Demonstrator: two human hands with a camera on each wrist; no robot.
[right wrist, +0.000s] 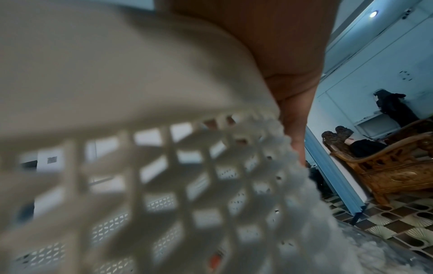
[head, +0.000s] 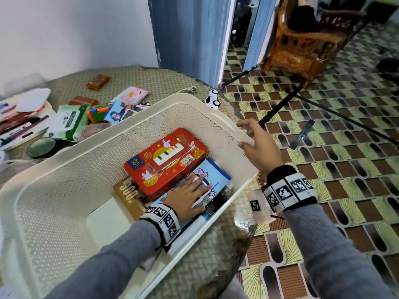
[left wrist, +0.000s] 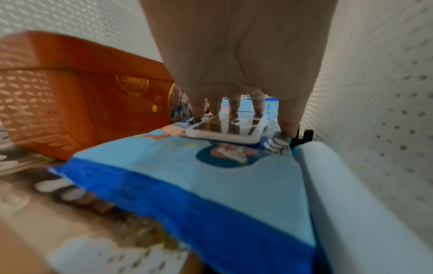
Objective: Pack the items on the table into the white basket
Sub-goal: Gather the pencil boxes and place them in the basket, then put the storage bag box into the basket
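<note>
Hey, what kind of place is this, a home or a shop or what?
Most likely a room in a home: a carved wooden armchair stands on a patterned tile floor, and the table holds household odds and ends such as a pack of wipes.

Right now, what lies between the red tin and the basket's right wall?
Head view: a blue wipes pack fills that gap, left hand flat on it.

A woven-patterned surface [head: 151,78] is carrying the white basket [head: 64,190], a green wipes pack [head: 69,123], a pink pack [head: 131,96], a toy car [head: 212,99] and pens [head: 19,124].
</note>
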